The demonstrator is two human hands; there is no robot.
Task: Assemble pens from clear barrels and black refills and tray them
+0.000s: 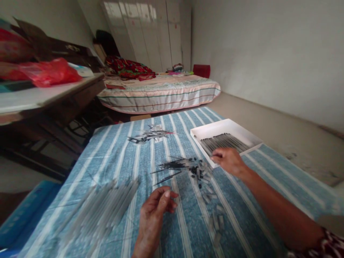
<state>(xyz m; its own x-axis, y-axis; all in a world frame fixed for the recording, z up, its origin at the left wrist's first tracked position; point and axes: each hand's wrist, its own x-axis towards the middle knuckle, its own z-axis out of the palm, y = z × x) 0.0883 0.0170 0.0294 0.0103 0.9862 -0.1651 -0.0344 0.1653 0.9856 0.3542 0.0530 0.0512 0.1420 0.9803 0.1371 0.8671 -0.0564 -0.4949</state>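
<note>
My left hand [157, 211] is just above the striped cloth, its fingers loosely curled and the thumb apart from them, with nothing visible in it. My right hand [229, 161] is at the near edge of a white box [227, 123], fingers pinched together; what they hold is hidden. Inside the box lies a row of slim grey pens [223, 141]. Between my hands are thin black refills [174, 164], small black caps [199, 173] and short translucent grey pieces [216, 220]. Left of my left hand, long translucent grey tubes [104, 208] lie side by side.
A blue-and-white striped cloth [120, 154] covers the table. Farther back lies another pile of thin dark parts [150, 134]. A wooden desk [43, 98] with a red plastic bag [53, 71] stands left, a blue container [29, 211] below it. Beyond is a bed [166, 91].
</note>
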